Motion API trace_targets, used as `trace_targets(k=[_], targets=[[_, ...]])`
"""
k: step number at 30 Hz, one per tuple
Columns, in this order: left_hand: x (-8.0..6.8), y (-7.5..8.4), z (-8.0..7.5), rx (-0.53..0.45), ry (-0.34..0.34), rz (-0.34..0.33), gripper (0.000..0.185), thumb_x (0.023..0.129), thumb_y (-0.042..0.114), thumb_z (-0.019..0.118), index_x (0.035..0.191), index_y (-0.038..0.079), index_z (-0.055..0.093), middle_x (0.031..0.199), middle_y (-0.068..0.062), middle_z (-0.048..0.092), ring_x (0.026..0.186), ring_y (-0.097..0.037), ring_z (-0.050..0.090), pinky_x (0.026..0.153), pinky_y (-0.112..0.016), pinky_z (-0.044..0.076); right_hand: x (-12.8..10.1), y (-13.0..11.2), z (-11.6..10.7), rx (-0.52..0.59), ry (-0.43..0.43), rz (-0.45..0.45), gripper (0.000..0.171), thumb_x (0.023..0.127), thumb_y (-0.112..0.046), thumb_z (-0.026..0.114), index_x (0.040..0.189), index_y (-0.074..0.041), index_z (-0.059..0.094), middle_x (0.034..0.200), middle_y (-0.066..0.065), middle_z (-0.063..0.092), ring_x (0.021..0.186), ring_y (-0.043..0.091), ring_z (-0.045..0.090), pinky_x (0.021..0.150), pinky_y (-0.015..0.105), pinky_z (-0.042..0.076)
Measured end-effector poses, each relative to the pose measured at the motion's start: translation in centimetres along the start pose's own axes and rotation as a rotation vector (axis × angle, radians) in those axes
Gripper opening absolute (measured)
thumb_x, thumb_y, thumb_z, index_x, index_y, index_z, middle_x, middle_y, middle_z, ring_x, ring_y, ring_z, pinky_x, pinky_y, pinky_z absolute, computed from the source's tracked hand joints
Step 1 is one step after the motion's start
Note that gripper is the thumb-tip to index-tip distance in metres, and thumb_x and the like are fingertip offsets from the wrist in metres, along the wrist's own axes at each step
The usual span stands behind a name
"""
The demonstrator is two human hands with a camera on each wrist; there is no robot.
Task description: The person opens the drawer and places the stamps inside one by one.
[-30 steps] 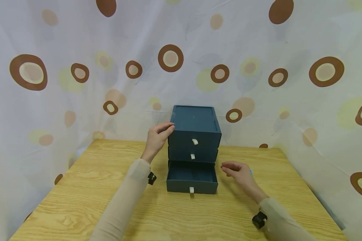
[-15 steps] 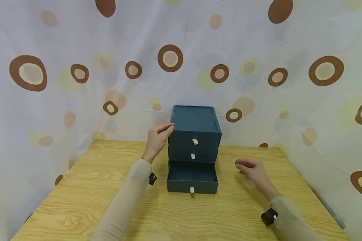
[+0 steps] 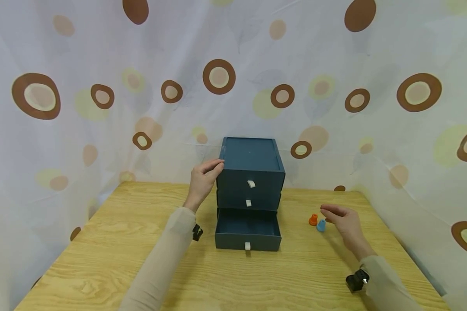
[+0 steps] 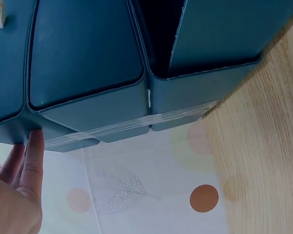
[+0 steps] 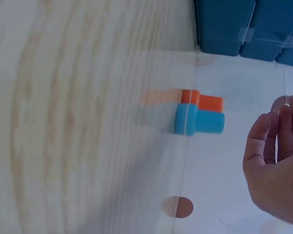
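Observation:
A dark blue drawer unit [image 3: 251, 154] stands at the back of the table, its bottom drawer [image 3: 247, 242] pulled out and the upper two closed. My left hand [image 3: 202, 179] touches the unit's upper left edge with nearly straight fingers [image 4: 35, 161]. To the right stand two small toy-stamp-like pieces with wide bases and narrower tops: one orange [image 3: 313, 220], one light blue [image 3: 321, 225]. Just right of them my right hand [image 3: 344, 222] hovers above the table, fingers loosely bent and holding nothing. In the right wrist view the blue piece [image 5: 199, 120] partly covers the orange one [image 5: 210, 102].
The wooden table [image 3: 101, 250] reaches back to a white curtain [image 3: 233, 39] with brown and yellow circles. White tabs [image 3: 251, 184] serve as pulls on the drawer fronts. Clear tape [image 4: 151, 118] runs along the unit's side.
My right hand has moved right, away from the drawer unit, past the orange and blue pieces, which now show fully. The left hand has stayed at the unit's edge.

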State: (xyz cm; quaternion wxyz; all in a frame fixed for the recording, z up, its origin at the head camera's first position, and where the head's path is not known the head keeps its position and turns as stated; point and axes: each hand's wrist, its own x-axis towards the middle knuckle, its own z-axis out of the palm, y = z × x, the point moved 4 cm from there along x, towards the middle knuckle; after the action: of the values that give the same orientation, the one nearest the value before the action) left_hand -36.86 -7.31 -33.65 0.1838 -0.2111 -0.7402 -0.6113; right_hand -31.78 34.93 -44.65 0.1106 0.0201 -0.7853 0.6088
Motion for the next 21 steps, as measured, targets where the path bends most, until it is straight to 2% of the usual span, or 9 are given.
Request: trace_targets(k=[2,5,12,16,21], targets=[[0.3,-0.9,0.1,-0.004,0.000,-0.003,0.034,0.099,0.023,0.061,0.125,0.003,0.067,0.140,-0.019,0.055,0.132,-0.032,0.050,0.107,-0.050,0.043,0.0,0.1,-0.5,0.019,0.020,-0.001,0.026,0.093,-0.022,0.069,0.116,-0.011,0.072,0.096,-0.026,0.069,0.086,-0.004,0.065,0.078,0.018,0.055],[0.6,-2.4,0.2,0.001,0.009,-0.014,0.034,0.098,0.028,0.061,0.126,0.008,0.068,0.141,-0.014,0.055,0.133,-0.029,0.049,0.108,-0.050,0.042,-0.1,0.2,-1.0,0.013,0.036,0.001,0.020,0.093,-0.022,0.069,0.112,-0.018,0.074,0.095,-0.026,0.068,0.086,-0.004,0.064,0.077,0.017,0.054],[0.4,-2.8,0.1,-0.037,0.015,-0.018,0.035,0.095,0.034,0.066,0.124,0.014,0.070,0.143,-0.005,0.055,0.138,-0.021,0.045,0.112,-0.049,0.037,-0.2,0.8,-1.7,-0.026,0.049,0.042,0.015,0.093,-0.027,0.069,0.107,-0.029,0.074,0.095,-0.030,0.066,0.088,-0.004,0.063,0.079,0.015,0.052],[0.5,-2.6,0.1,-0.062,-0.003,-0.013,0.035,0.094,0.033,0.066,0.123,0.014,0.070,0.145,-0.003,0.054,0.139,-0.020,0.044,0.112,-0.049,0.037,-0.1,1.3,-2.1,-0.063,0.042,0.070,0.026,0.093,-0.031,0.068,0.117,-0.021,0.071,0.096,-0.031,0.065,0.089,-0.006,0.061,0.081,0.016,0.051],[0.5,-2.6,0.1,-0.064,-0.016,-0.015,0.036,0.094,0.034,0.066,0.123,0.013,0.070,0.145,-0.002,0.054,0.139,-0.020,0.044,0.112,-0.047,0.039,-0.2,1.5,-2.4,-0.102,0.006,0.083,0.049,0.094,-0.034,0.067,0.132,-0.004,0.061,0.100,-0.030,0.063,0.090,-0.010,0.060,0.083,0.017,0.052]])
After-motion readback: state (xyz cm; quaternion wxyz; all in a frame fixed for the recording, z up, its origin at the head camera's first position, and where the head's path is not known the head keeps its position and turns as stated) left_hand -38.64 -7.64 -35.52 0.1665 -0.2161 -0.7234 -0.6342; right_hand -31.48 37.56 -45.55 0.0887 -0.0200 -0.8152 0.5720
